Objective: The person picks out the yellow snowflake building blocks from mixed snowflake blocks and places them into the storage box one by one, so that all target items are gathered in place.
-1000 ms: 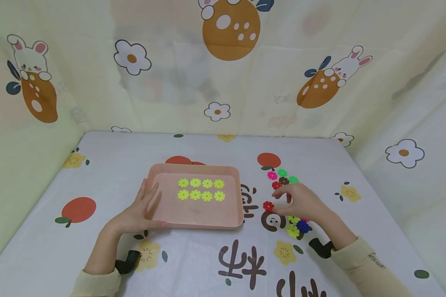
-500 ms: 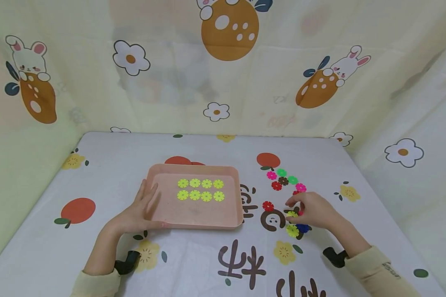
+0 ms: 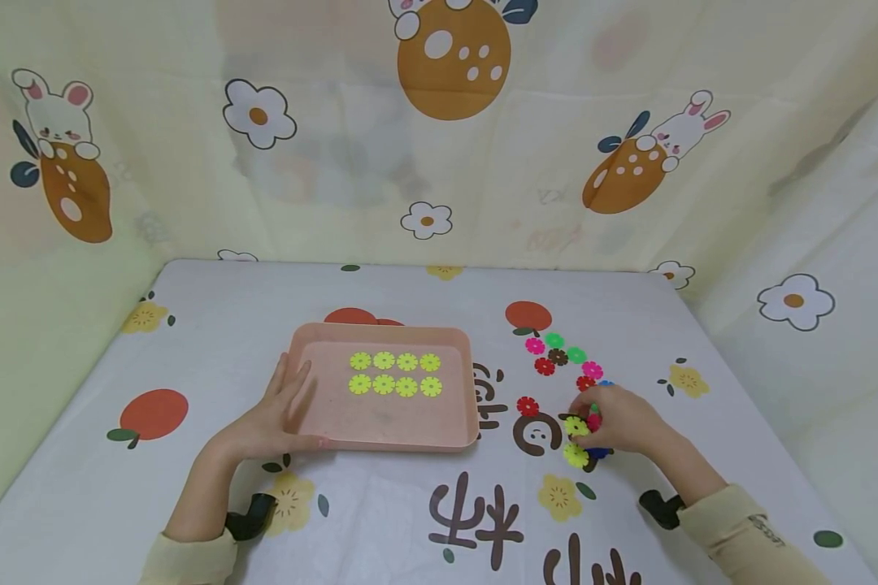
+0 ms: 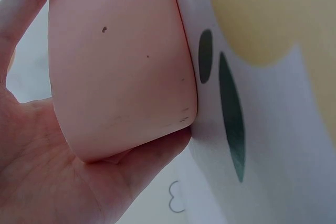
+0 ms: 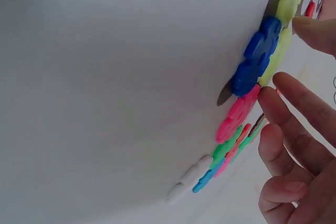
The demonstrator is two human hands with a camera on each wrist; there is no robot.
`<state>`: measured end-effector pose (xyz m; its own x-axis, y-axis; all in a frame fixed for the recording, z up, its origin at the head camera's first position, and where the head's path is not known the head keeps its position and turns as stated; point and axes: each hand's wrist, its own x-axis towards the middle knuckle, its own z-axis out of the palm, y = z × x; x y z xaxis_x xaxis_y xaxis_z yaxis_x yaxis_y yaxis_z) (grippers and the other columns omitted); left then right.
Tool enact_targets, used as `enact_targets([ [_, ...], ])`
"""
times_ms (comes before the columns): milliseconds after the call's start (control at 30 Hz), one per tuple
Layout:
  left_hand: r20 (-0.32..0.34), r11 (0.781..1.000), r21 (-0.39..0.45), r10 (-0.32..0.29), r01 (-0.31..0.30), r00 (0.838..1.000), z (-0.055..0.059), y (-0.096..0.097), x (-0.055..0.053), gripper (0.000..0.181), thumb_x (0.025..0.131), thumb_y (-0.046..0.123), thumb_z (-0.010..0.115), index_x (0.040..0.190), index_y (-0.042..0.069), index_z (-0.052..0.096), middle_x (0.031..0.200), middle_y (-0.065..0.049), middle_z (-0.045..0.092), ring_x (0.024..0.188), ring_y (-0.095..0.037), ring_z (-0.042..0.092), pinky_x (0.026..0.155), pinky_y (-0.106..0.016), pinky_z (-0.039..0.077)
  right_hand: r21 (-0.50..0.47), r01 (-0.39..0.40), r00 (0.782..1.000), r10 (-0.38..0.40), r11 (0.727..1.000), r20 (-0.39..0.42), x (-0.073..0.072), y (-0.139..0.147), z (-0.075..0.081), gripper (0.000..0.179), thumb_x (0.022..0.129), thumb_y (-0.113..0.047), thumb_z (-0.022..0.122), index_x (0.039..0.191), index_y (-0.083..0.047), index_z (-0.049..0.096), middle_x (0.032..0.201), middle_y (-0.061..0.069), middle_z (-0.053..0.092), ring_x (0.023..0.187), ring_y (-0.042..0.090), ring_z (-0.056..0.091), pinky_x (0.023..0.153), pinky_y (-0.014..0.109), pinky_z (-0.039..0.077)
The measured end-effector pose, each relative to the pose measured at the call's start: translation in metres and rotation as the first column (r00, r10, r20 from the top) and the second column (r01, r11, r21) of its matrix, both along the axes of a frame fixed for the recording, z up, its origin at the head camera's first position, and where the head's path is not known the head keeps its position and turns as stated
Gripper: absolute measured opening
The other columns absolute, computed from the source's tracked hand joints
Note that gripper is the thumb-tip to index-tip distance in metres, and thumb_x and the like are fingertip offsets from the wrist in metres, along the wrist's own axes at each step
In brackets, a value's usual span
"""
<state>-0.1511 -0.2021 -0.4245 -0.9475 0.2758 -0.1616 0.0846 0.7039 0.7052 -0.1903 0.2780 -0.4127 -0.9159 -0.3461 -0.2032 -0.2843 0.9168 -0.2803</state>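
My left hand (image 3: pixel 263 418) holds the near left corner of a shallow pink tray (image 3: pixel 384 424), thumb along the near rim. In the left wrist view the tray's outer wall (image 4: pixel 131 66) sits against the palm. Two neat rows of yellow flower-shaped discs (image 3: pixel 384 385) lie inside. At right, my right hand (image 3: pixel 618 418) reaches down to loose discs, thumb and index finger at opposite edges of a yellow disc (image 3: pixel 575 426). Another yellow disc (image 3: pixel 575 454) lies just nearer. A blue disc (image 5: pixel 257 56) and a pink disc (image 5: pixel 239 113) lie beside the fingers.
Loose discs lie beyond the right hand: red (image 3: pixel 545 366), brown (image 3: pixel 558 357), green (image 3: pixel 576 355) and pink (image 3: pixel 591 370). A lone red disc (image 3: pixel 528 406) is between tray and right hand. A white disc (image 5: pixel 189 179) shows in the right wrist view. Patterned cloth covers the table (image 3: pixel 380 520).
My right hand has moved right and nearer, from beside the lone red disc to the yellow discs, and its fingers have come down around one. The left hand and tray stay put.
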Motion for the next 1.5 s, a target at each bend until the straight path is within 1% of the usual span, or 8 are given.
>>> enact_targets([
  [100, -0.001, 1.000, 0.002, -0.002, 0.002, 1.000, 0.000, 0.000, 0.000, 0.117, 0.063, 0.050, 0.078, 0.148, 0.011, 0.007, 0.149, -0.017, -0.021, 0.134, -0.047, -0.001, 0.094, -0.066, 0.025, 0.014, 0.016, 1.000, -0.016, 1.000, 0.009, 0.000, 0.000, 0.000, 0.038, 0.063, -0.033, 0.083, 0.092, -0.013, 0.068, 0.081, -0.005, 0.061, 0.077, 0.015, 0.050, 0.061, 0.027, 0.048],
  [267, -0.005, 1.000, 0.001, -0.003, 0.003, 1.000, 0.000, 0.000, 0.000, 0.117, 0.064, 0.049, 0.078, 0.148, 0.011, 0.007, 0.149, -0.017, -0.021, 0.134, -0.047, 0.000, 0.094, -0.066, 0.025, 0.039, 0.040, 0.999, -0.041, 0.998, 0.015, -0.001, -0.001, 0.001, 0.032, 0.063, -0.029, 0.083, 0.086, -0.013, 0.068, 0.080, -0.004, 0.061, 0.073, 0.015, 0.049, 0.057, 0.025, 0.045],
  [500, -0.001, 1.000, 0.001, 0.002, -0.002, 1.000, 0.000, 0.001, 0.000, 0.116, 0.063, 0.049, 0.078, 0.148, 0.012, 0.007, 0.149, -0.016, -0.020, 0.134, -0.047, 0.000, 0.094, -0.066, 0.026, 0.074, 0.050, 0.999, -0.051, 0.996, 0.008, -0.002, -0.003, 0.001, 0.031, 0.062, -0.028, 0.083, 0.084, -0.012, 0.068, 0.077, -0.003, 0.060, 0.071, 0.015, 0.048, 0.056, 0.025, 0.044],
  [733, 0.004, 1.000, 0.005, 0.001, -0.001, 1.000, 0.000, 0.001, 0.000, 0.116, 0.064, 0.049, 0.078, 0.148, 0.013, 0.007, 0.149, -0.016, -0.021, 0.134, -0.046, -0.002, 0.093, -0.066, 0.026, 0.101, 0.043, 0.999, -0.042, 0.994, -0.009, -0.002, -0.005, -0.001, 0.032, 0.061, -0.029, 0.083, 0.083, -0.012, 0.067, 0.074, -0.004, 0.058, 0.068, 0.014, 0.047, 0.054, 0.026, 0.042],
  [1000, 0.005, 1.000, 0.005, 0.000, 0.000, 1.000, 0.000, 0.000, 0.001, 0.116, 0.064, 0.048, 0.078, 0.148, 0.012, 0.007, 0.149, -0.016, -0.020, 0.134, -0.046, -0.001, 0.094, -0.066, 0.026, 0.147, 0.011, 0.999, -0.003, 0.989, -0.054, -0.002, -0.005, -0.003, 0.033, 0.059, -0.031, 0.084, 0.081, -0.014, 0.066, 0.072, -0.006, 0.056, 0.066, 0.013, 0.047, 0.055, 0.027, 0.042],
  [1133, 0.004, 1.000, 0.006, -0.001, 0.001, 1.000, 0.000, 0.000, 0.001, 0.116, 0.064, 0.048, 0.078, 0.148, 0.012, 0.007, 0.149, -0.016, -0.021, 0.134, -0.046, -0.001, 0.094, -0.066, 0.026, 0.139, 0.012, 0.998, -0.003, 0.990, -0.066, 0.000, -0.007, 0.000, 0.034, 0.058, -0.032, 0.084, 0.081, -0.014, 0.065, 0.073, -0.005, 0.057, 0.066, 0.013, 0.047, 0.054, 0.027, 0.043],
  [1333, -0.004, 1.000, 0.000, -0.002, 0.002, 1.000, 0.001, 0.000, 0.001, 0.116, 0.064, 0.049, 0.078, 0.148, 0.012, 0.007, 0.149, -0.016, -0.021, 0.134, -0.046, 0.000, 0.094, -0.066, 0.026, 0.105, 0.019, 0.997, -0.011, 0.994, -0.078, 0.002, -0.009, 0.006, 0.032, 0.059, -0.027, 0.083, 0.082, -0.014, 0.064, 0.074, -0.004, 0.057, 0.066, 0.014, 0.047, 0.052, 0.025, 0.042],
  [1500, 0.002, 1.000, 0.002, -0.004, 0.004, 1.000, 0.004, 0.001, 0.001, 0.116, 0.064, 0.048, 0.078, 0.148, 0.012, 0.006, 0.149, -0.016, -0.021, 0.133, -0.047, 0.000, 0.093, -0.066, 0.026, 0.072, 0.005, 0.996, 0.002, 0.997, -0.094, 0.001, -0.011, 0.011, 0.030, 0.060, -0.025, 0.080, 0.082, -0.015, 0.062, 0.072, -0.005, 0.056, 0.062, 0.013, 0.045, 0.048, 0.026, 0.039],
])
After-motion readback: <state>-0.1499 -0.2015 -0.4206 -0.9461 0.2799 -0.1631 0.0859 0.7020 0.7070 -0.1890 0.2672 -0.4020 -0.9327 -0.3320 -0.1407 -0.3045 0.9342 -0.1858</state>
